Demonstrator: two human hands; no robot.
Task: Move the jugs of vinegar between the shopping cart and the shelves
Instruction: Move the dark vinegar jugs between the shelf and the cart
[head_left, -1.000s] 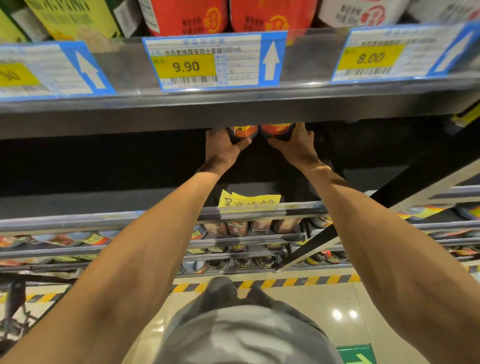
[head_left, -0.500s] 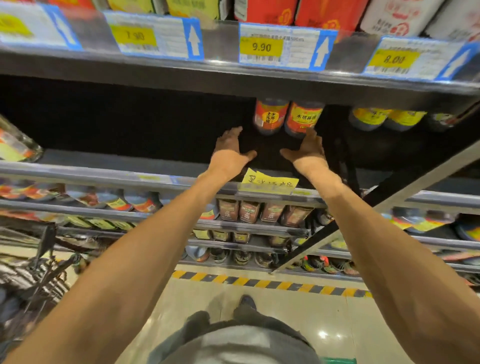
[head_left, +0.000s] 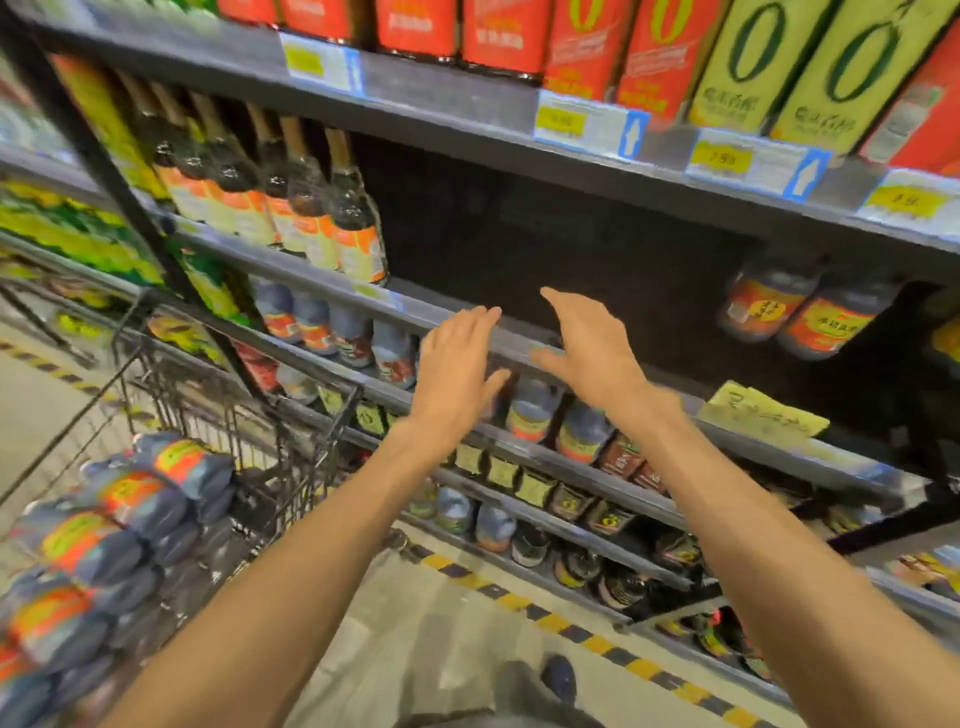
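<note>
both hands are empty with fingers spread — left hand and right hand hang in front of the shelf edge. two jugs stand deep on the shelf at right; more jugs lie stacked in the cart at lower left. the risk, i judge: the view is blurred, so a hasty grab could fumble a jug or tip the stack. half a second ago the hands reached toward the two jugs; now they are well apart from them.

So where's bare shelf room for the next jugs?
The dark shelf stretch between the tall bottles on its left and the two jugs on its right is bare. The cart is packed, and the lower rows look full.
</note>
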